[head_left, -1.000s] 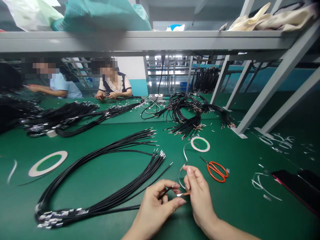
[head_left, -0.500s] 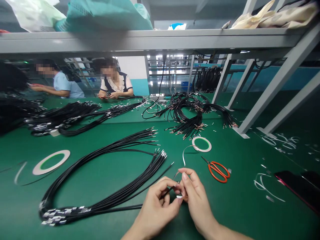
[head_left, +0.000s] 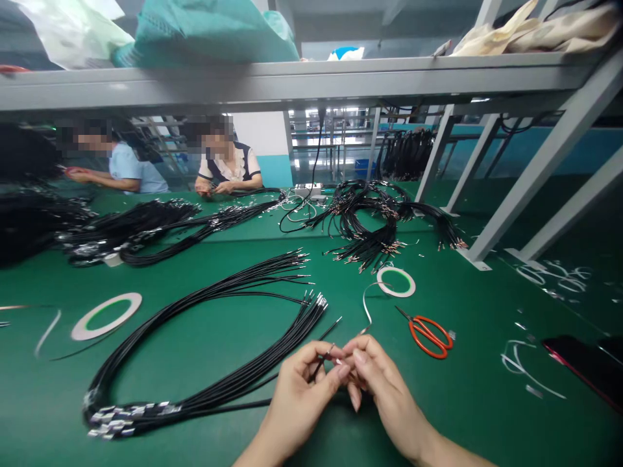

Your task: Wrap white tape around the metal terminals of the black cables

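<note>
My left hand (head_left: 304, 389) is closed on a thin black cable (head_left: 318, 368), whose tip points up between thumb and fingers. The cable's length seems to run left from the hand toward the loop. Against it, my right hand (head_left: 387, 392) has its thumb and finger pinched together, fingertips meeting those of the left. A narrow tape strip (head_left: 366, 305) runs from a white tape roll (head_left: 413, 283) down to the right fingers. A small white bit shows between the fingertips, partly hidden. Left of the hands lies a looped bundle of black cables (head_left: 160, 314) with metal tips.
Orange-handled scissors (head_left: 429, 336) lie right of my hands. Another tape roll (head_left: 78, 329) is at left. Tape scraps (head_left: 516, 366) and a dark phone-like object (head_left: 584, 363) sit at right. Cable coils (head_left: 360, 220) lie behind, under a grey shelf beam (head_left: 302, 81). Two people sit opposite.
My hands have drawn closer together, fingertips now meeting. The cable tip in my left hand has turned more upright, and the white bit has shifted up between the fingers. The view has shifted slightly.
</note>
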`<state>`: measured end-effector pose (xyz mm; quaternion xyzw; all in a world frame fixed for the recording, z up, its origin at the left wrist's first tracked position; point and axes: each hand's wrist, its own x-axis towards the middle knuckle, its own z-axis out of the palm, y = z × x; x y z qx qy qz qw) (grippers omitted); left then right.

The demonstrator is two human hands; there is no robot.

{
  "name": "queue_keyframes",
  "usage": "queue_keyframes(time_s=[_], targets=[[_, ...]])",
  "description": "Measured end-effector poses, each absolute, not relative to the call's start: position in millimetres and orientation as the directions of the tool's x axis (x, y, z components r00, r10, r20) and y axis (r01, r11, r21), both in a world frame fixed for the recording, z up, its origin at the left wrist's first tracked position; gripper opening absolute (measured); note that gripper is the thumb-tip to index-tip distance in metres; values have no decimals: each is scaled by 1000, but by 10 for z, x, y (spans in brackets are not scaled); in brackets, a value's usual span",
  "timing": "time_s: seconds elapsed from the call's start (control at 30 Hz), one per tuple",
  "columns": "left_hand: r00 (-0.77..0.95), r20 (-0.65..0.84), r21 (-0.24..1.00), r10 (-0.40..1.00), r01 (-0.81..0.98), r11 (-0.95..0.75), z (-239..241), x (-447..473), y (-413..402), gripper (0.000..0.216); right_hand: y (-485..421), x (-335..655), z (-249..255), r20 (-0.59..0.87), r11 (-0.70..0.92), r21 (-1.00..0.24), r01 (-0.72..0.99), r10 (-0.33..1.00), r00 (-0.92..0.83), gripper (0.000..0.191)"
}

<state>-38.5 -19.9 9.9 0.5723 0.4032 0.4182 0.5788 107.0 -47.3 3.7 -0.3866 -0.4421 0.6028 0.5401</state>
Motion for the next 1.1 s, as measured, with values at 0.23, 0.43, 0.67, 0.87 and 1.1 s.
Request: queue_keyframes(time_s=[0.23,0.43,0.67,0.87,1.1], targets=[[296,-7,989,955,-137,50,145,-413,-156,16,-426,1131,95,39,-3,-972,-235,985,-170,24],[283,-4,983,959,-174,55,197,-431,-140,14,-435,1131,66,52,1,-959,-284,984,-173,24],[268,31,978,963,-206,26,163,-381,-190,21,-471,1122,76,46,8,-960,-281,991,-128,25],[183,141,988,973,43,-152,133,-358,-274,16,-440,1103,31,38,71,-961,-266,991,125,23],[222,73,955,972,267,-132,-42,-289,-213,22,-377,1188,42,274,291,-956,-40,933,232,14]])
